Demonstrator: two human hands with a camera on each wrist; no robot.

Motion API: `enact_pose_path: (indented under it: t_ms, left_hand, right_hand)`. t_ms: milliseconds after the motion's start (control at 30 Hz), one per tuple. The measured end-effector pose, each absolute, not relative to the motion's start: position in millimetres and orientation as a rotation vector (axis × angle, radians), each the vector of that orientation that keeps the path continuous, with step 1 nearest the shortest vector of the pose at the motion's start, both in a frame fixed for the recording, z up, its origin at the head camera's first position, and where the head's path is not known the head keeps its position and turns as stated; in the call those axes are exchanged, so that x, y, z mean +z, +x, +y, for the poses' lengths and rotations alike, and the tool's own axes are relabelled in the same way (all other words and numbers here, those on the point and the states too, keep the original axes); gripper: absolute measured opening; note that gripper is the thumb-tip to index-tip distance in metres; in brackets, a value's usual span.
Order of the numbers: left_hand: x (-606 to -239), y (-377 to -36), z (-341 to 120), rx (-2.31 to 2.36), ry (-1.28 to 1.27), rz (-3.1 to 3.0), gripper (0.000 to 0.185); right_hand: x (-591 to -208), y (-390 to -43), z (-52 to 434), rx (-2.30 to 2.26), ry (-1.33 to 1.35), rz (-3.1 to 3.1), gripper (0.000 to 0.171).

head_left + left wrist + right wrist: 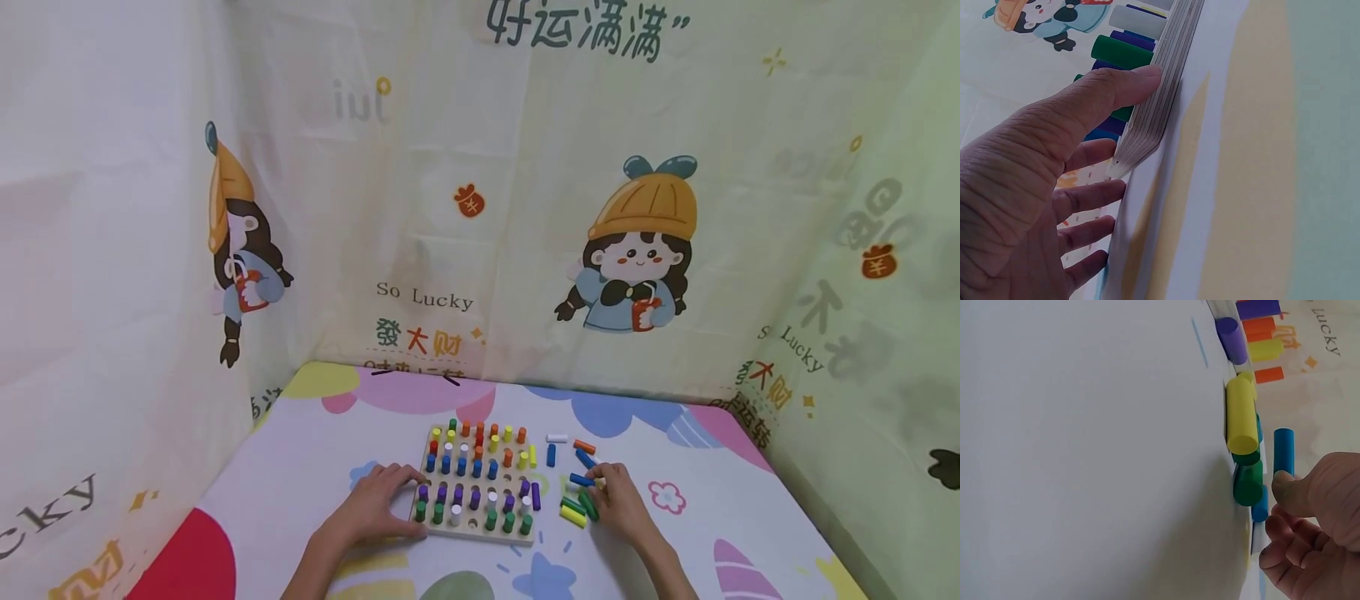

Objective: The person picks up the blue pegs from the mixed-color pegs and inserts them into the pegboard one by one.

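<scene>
A wooden peg board (471, 533) lies on the patterned mat, most holes filled with upright coloured pegs. My left hand (397, 500) rests at the board's left edge (1160, 106), thumb pressed against the wood, fingers straight and spread along the side. To the right of the board my right hand (602, 485) hovers over loose pegs: a yellow peg (572, 517) (1241, 422), a green peg (588, 506) (1247, 484) and a blue peg (581, 480) (1284, 450). Its thumb tip meets the blue peg's end and its fingers are curled; whether they pinch it is hidden.
More loose pegs lie further back on the right: white (557, 437), orange (584, 447) and two blue ones (551, 455). Printed cloth walls (480, 208) close in the mat on three sides. The mat's right edge (795, 500) runs close to the right wall.
</scene>
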State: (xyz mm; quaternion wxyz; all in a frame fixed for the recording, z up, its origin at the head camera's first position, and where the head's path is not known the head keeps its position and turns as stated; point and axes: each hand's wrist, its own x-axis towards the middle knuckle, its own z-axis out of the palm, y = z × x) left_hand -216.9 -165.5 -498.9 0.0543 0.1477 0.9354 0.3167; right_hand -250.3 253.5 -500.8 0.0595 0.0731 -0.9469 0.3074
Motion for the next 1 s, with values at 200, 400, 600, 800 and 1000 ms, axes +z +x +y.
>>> enact_pose_path:
  t_ms: [200, 400, 600, 800, 1000]
  left_hand:
    - [-497, -219, -165, 0.954, 0.438, 2.851, 0.068]
    - [-497, -219, -165, 0.954, 0.443, 2.854, 0.068]
    - [-496, -218, -165, 0.957, 0.448, 2.858, 0.068]
    - [-498, -219, -165, 0.961, 0.453, 2.850, 0.068]
    - [-500, -219, -166, 0.957, 0.474, 2.858, 0.069]
  right_hand:
    - [-492, -249, 249, 0.921, 0.255, -2.820, 0.015]
    - [-489, -246, 243, 0.963, 0.267, -2.770, 0.015]
    - [-491, -246, 234, 1.023, 0.262, -2.749, 0.015]
    - [-490, -244, 224, 1.097, 0.235, -2.767, 0.013]
    - [-493, -244, 215, 1.127, 0.230, -2.747, 0.011]
